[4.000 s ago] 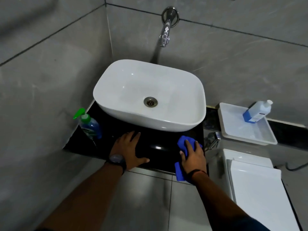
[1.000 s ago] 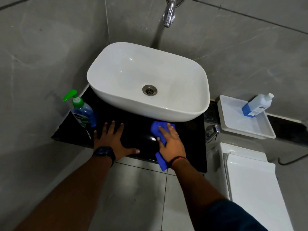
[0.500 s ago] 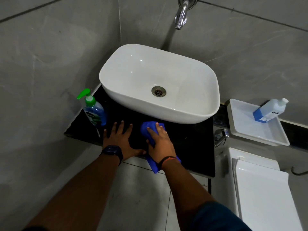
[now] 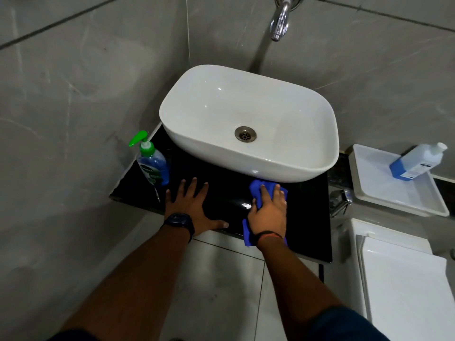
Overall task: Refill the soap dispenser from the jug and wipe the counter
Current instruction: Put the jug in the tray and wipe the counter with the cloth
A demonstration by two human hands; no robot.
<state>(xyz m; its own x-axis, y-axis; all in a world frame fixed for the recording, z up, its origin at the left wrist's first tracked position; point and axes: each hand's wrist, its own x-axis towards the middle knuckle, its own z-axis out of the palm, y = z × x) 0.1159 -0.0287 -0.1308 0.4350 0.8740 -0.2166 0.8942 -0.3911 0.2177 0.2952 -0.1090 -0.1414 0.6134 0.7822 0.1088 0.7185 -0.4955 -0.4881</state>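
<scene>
A soap dispenser with a green pump and blue liquid stands at the left end of the black counter. My left hand lies flat on the counter beside it, fingers spread, holding nothing. My right hand presses a blue cloth onto the counter in front of the white basin. The refill jug, white with blue liquid at its bottom, leans in a white tray to the right.
A chrome tap juts from the grey tiled wall above the basin. A chrome valve sits right of the counter. A white toilet cistern lid fills the lower right. Grey walls close in on the left.
My right hand has slid the blue cloth to the right along the counter's front, away from my left hand. The left hand stays planted flat.
</scene>
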